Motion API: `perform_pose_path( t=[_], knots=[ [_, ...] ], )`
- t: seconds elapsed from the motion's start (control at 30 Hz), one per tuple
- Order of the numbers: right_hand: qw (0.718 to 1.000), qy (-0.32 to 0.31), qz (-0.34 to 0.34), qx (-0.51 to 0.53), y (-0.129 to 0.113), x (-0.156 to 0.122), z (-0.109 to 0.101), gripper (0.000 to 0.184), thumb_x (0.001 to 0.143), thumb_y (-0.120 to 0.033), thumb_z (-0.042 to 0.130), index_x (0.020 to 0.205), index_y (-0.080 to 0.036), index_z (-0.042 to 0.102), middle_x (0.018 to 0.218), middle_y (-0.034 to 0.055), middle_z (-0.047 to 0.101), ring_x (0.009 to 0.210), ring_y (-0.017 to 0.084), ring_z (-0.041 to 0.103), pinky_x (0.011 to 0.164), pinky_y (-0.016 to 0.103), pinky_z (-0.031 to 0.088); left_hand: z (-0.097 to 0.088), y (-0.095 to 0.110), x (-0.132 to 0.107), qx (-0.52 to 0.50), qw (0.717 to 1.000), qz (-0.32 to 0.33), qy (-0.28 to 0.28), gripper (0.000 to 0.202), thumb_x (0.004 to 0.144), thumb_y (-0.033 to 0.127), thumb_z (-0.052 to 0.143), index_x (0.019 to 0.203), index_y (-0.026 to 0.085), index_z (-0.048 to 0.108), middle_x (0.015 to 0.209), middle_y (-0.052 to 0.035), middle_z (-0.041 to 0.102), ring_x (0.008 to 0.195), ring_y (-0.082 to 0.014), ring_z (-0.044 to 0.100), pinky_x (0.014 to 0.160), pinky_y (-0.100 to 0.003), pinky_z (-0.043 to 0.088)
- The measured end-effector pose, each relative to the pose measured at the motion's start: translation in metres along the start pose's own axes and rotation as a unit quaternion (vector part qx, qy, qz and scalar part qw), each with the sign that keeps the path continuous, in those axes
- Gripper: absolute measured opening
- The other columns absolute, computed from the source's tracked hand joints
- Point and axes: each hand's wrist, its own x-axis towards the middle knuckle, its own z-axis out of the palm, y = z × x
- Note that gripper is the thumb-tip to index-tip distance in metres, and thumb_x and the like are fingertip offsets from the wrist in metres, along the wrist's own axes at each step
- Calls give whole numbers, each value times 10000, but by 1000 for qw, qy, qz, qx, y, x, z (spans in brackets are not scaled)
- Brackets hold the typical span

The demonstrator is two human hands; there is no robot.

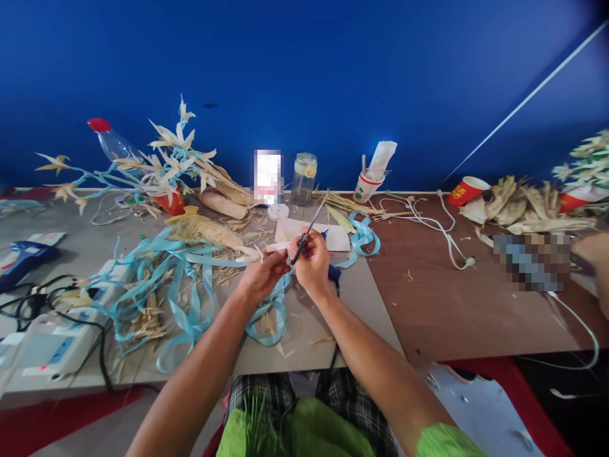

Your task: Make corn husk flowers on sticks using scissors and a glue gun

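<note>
At the middle of the table, my right hand (311,261) is closed around a pair of scissors (314,220) with dark handles, the blades pointing up and away. Close beside it, my left hand (262,277) pinches a pale strip of corn husk (280,245); its fingertips nearly meet the right hand. Light blue ribbon (190,298) lies in loops to the left and under my hands. A white sheet (335,236) rests just beyond the right hand, and a dried corn cob with silk (204,231) sits past the left one.
Husk flowers on blue stems (176,149) stand at the back left near a bottle (114,143). A glass jar (303,181) and a paper cup (367,187) line the wall. A power strip (66,343), a blue glue gun (26,263) and white cables (445,228) flank me. Another person's hand (592,254) is at right.
</note>
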Motion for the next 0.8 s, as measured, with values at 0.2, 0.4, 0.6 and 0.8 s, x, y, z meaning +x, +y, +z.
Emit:
perform_pose_path(
  t=[0.2,0.4,0.6,0.8],
  knots=[
    [999,20,34,11,-3,8,-4,348,704,-269,637,1024,-195,521,797,4,603,656,110,547,604,243,459,0,1,-1,35,999,8,-27,229,597,193,762,622,118,547,556,53,473,444,-10,374,488,-172,369],
    [996,53,53,38,-2,17,-9,388,678,-287,641,1031,-192,509,801,0,586,661,107,536,593,241,442,-4,3,0,63,998,25,-11,222,613,211,736,635,135,528,563,56,449,449,-16,370,499,-175,371],
    [994,71,49,61,-4,22,-13,386,656,-282,645,1006,-185,515,770,-7,584,671,111,548,617,245,445,-11,9,4,43,988,116,95,231,610,213,720,674,165,504,547,75,432,429,-19,345,513,-178,387],
    [994,53,64,65,-6,23,-14,391,648,-291,639,1005,-195,511,761,-15,576,686,115,551,613,243,445,-18,13,8,36,968,185,163,315,676,413,695,670,168,497,570,58,440,447,-27,352,529,-184,403]
  ],
)
